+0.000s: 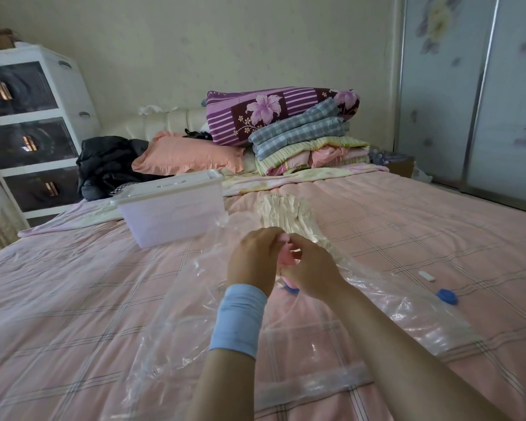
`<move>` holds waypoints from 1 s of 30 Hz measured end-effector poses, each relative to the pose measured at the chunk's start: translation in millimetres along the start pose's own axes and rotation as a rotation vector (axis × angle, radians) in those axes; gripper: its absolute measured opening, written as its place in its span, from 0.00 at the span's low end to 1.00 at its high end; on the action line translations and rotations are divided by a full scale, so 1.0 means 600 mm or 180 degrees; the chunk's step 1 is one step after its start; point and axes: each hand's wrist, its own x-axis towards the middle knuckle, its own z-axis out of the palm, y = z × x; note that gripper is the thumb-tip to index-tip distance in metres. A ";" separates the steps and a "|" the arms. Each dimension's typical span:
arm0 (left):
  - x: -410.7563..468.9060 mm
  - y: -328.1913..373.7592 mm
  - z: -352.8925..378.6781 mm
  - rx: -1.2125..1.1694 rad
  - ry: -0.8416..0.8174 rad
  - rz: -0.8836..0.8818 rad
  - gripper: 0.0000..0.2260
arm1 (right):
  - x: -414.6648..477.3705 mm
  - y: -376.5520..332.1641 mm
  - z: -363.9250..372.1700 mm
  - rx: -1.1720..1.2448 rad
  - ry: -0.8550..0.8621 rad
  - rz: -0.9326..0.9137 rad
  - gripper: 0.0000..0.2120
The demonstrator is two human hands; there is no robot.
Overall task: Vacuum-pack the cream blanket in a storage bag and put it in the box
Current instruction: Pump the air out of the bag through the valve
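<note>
The cream blanket [286, 212] lies shrunken and wrinkled inside the clear storage bag [189, 329], which is spread across the bed in front of me. Over the middle of the bag, my left hand [252, 256], with a blue wristband, and my right hand [313, 268] meet, fingers curled round a small pink pump-like piece [286, 259] that stands upright on the bag. Its blue base [292, 288] shows just below my hands. The translucent box [170, 214], white lid on, stands on the bed to the far left of my hands.
A blue cap [447, 296] and a small white clip [427, 275] lie on the pink checked bedcover [73, 299] to the right. Folded quilts [301, 138], a pink pillow [189, 154] and dark clothes [110, 165] fill the bed's head. A white drawer unit [34, 129] stands at left, sliding wardrobe doors [474, 95] at right.
</note>
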 end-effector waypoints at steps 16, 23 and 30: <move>0.047 0.070 -0.131 0.0106 0.1692 0.1049 0.09 | 0.001 0.004 -0.009 0.0077 -0.0044 0.0052 0.19; 0.007 -0.001 -0.006 0.0137 0.0047 0.0414 0.13 | -0.001 0.007 0.005 -0.0034 0.0102 -0.0019 0.19; 0.005 0.006 -0.030 0.0447 0.0359 0.0623 0.05 | -0.005 -0.002 0.001 -0.0052 0.0132 -0.0121 0.19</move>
